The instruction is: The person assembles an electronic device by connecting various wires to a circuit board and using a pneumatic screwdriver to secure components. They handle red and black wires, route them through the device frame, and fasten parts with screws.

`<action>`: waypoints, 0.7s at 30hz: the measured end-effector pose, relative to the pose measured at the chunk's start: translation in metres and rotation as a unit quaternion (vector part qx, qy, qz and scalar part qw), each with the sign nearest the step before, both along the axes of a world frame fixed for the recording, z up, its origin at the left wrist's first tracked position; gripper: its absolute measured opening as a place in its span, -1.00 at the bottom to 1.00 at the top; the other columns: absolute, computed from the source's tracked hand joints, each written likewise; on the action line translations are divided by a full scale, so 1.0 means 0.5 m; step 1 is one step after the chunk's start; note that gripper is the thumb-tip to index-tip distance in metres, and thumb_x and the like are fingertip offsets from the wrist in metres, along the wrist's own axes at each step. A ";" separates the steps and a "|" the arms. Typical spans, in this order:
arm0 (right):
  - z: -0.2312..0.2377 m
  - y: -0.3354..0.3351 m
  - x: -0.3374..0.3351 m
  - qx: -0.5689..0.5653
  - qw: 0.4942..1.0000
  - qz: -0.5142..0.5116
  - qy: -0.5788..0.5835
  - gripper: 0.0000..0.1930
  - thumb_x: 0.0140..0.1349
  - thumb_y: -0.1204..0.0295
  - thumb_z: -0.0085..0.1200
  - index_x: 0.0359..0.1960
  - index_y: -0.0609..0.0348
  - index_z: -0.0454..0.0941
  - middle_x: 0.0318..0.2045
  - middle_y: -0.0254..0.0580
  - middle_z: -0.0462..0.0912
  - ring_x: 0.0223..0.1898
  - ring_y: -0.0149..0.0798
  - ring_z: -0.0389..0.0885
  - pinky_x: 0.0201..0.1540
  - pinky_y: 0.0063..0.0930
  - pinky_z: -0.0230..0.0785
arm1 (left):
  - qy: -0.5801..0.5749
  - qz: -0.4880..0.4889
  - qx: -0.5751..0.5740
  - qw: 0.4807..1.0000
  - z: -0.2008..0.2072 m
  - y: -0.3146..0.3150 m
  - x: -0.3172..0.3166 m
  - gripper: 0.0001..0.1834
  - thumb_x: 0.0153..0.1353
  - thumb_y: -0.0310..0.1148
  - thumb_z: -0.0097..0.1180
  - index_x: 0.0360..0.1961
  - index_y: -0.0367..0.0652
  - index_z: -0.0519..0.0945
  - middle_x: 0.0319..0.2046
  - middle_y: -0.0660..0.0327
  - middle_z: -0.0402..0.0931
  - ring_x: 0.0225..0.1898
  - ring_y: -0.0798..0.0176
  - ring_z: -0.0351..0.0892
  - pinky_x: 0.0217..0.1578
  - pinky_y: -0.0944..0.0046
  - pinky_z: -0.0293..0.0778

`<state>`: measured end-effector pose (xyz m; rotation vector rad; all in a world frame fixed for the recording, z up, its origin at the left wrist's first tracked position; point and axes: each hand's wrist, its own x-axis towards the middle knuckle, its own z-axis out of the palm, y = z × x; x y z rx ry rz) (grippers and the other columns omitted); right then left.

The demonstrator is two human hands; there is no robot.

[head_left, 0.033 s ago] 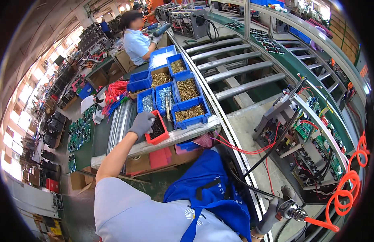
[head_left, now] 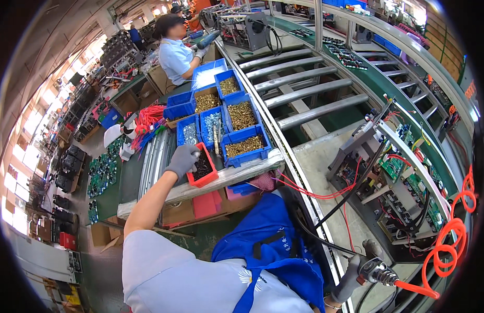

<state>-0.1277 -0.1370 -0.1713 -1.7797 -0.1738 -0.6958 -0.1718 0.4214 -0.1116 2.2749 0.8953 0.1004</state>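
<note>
My left hand (head_left: 184,159), in a grey glove, is at the left rim of a small red bin (head_left: 204,180) of dark screws (head_left: 203,167). Its fingers are curled together over the bin, and whatever they may hold is hidden. Low on the right, my gloved right hand (head_left: 350,279) is wrapped round a pneumatic screwdriver (head_left: 376,271). An orange coiled air hose (head_left: 445,250) runs from the tool. Beyond the red bin stand blue bins (head_left: 247,160) with brass-coloured fasteners and silvery small parts (head_left: 190,133).
To my right stands an open machine chassis (head_left: 378,198) with green circuit boards and loose wires. Metal rollers (head_left: 325,112) lie ahead. Long metal strips (head_left: 154,161) and red cable bundles (head_left: 149,119) lie left of the bins. A co-worker (head_left: 174,55) holds a power tool farther off.
</note>
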 end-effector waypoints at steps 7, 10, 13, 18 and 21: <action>-0.026 -0.001 0.002 0.084 0.994 -0.030 0.067 -0.50 -0.11 0.80 -0.15 -0.04 0.29 0.45 -0.21 -0.05 0.57 -0.30 -0.26 0.61 -0.18 -0.43 0.51 | 0.001 0.037 0.025 0.999 -0.009 0.017 -0.006 -0.78 0.32 -0.40 0.05 -0.13 -0.27 0.64 -0.55 0.12 0.61 -0.68 0.31 0.59 -0.65 0.31 0.44; 0.019 0.015 -0.006 0.042 0.996 -0.003 0.083 -0.60 0.01 0.79 -0.09 -0.07 0.27 0.42 -0.27 -0.13 0.53 -0.37 -0.36 0.54 -0.17 -0.44 0.46 | -0.035 0.086 -0.006 0.996 -0.005 0.018 -0.003 -0.75 0.34 -0.39 0.05 -0.06 -0.29 0.62 -0.51 0.12 0.62 -0.65 0.32 0.59 -0.63 0.35 0.45; -0.001 0.021 -0.005 0.060 0.998 -0.018 0.023 -0.58 0.05 0.80 -0.03 -0.02 0.22 0.36 -0.29 -0.16 0.52 -0.35 -0.39 0.51 -0.18 -0.46 0.43 | -0.151 0.084 -0.160 0.972 -0.031 0.062 -0.012 -0.68 0.34 -0.39 0.03 0.05 -0.34 0.56 -0.41 0.09 0.64 -0.55 0.33 0.62 -0.57 0.39 0.47; 0.015 -0.004 -0.018 0.142 0.986 -0.041 0.075 -0.53 0.00 0.79 0.04 -0.02 0.17 0.31 -0.37 -0.21 0.43 -0.45 -0.40 0.45 -0.41 -0.48 0.43 | -0.205 -0.094 -0.416 0.881 0.092 -0.191 0.052 -0.67 0.33 -0.41 0.05 0.06 -0.37 0.47 -0.28 0.09 0.57 -0.31 0.45 0.50 -0.48 0.56 0.38; 0.151 0.048 -0.026 0.275 0.950 0.095 -0.113 -0.64 -0.01 0.59 0.07 -0.12 0.31 0.34 -0.49 -0.19 0.36 -0.61 -0.36 0.40 -0.66 -0.53 0.32 | -0.074 -0.163 -0.529 0.830 0.079 -0.388 0.095 -0.72 0.33 -0.36 0.02 -0.05 -0.34 0.52 -0.32 0.08 0.58 -0.45 0.43 0.55 -0.65 0.57 0.28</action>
